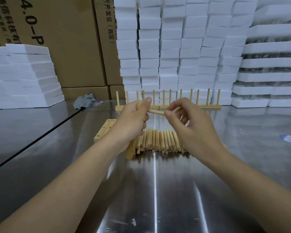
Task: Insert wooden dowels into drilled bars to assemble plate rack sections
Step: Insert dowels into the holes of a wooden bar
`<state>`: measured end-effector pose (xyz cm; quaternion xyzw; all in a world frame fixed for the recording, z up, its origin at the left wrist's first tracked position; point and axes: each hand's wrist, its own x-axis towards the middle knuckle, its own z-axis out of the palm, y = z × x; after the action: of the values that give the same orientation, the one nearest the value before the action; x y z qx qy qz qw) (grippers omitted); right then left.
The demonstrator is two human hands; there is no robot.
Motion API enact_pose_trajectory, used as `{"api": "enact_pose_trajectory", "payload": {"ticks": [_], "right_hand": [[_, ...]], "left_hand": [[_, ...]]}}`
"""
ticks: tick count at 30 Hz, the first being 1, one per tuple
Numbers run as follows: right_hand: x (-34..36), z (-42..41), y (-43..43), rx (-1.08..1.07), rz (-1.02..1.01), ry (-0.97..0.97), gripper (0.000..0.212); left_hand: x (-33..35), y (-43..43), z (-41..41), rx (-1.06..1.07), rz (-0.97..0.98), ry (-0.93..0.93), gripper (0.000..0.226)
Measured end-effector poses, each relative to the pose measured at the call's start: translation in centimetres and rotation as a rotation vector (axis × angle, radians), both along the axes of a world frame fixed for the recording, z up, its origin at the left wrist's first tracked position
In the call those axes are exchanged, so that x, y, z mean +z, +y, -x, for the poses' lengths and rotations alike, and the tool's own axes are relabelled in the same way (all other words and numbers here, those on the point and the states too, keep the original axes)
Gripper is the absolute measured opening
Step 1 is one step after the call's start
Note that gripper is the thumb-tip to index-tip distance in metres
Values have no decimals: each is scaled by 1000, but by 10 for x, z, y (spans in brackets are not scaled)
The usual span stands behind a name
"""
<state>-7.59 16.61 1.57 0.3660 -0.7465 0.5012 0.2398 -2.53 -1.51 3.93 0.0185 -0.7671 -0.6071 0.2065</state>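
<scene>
Dowel [156, 112] was held level above the bench [158, 190], left hand [133, 118] fingers closed on one end, right hand [190, 121] pinching the other, probably to align it for a drilled bar [104, 129]; spare dowels [160, 142] lay below.

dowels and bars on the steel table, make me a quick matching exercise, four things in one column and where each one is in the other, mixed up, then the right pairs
Things
1. loose dowel pile
2. single dowel
3. finished rack section
4. drilled bars

Places
A. standing at the back of the table, in front of the white foam stacks
B. lying flat to the left of the pile, holes up
C. held between left hand and right hand, above the table
D. lying on the table under the hands

Pairs: 1-D, 2-C, 3-A, 4-B
</scene>
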Motion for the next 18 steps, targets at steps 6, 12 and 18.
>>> {"api": "enact_pose_trajectory", "payload": {"ticks": [6, 12, 18], "right_hand": [[-2, -1, -2, -92, -158, 130, 19], [0, -5, -1, -2, -92, 31, 35], [6, -14, -8, 51, -40, -153, 46]], "left_hand": [[1, 2, 0, 25, -14, -2, 40], [-2, 9, -1, 50, 18, 24, 43], [-2, 10, 0, 109, 99, 140, 46]]}}
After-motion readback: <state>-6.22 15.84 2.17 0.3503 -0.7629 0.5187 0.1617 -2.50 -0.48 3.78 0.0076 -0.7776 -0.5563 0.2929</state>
